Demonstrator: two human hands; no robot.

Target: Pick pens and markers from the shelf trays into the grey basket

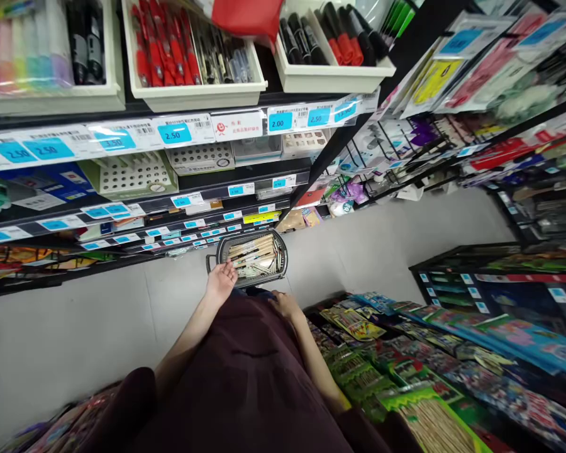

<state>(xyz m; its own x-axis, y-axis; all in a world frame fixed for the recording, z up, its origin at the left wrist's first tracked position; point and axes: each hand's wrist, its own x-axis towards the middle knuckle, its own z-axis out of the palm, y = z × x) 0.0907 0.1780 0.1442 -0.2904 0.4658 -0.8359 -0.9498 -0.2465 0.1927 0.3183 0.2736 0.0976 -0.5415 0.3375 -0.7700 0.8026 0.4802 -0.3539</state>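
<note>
A dark shopping basket (283, 250) stands on the grey floor below me, filled with several pale packs of stationery (255, 255). My left hand (221, 280) hangs over the basket's near rim, fingers loosely spread, holding nothing that I can see. My right hand (285, 305) rests against my dark maroon garment (245, 377) just right of the basket; its fingers are curled downward and mostly hidden.
Shelves on the left carry white trays of red and black markers (163, 47) and blue price tags (174, 133). A low display of colourful packets (405, 352) fills the right foreground. More racks (476, 94) line the aisle's far right. Grey floor (382, 245) runs between.
</note>
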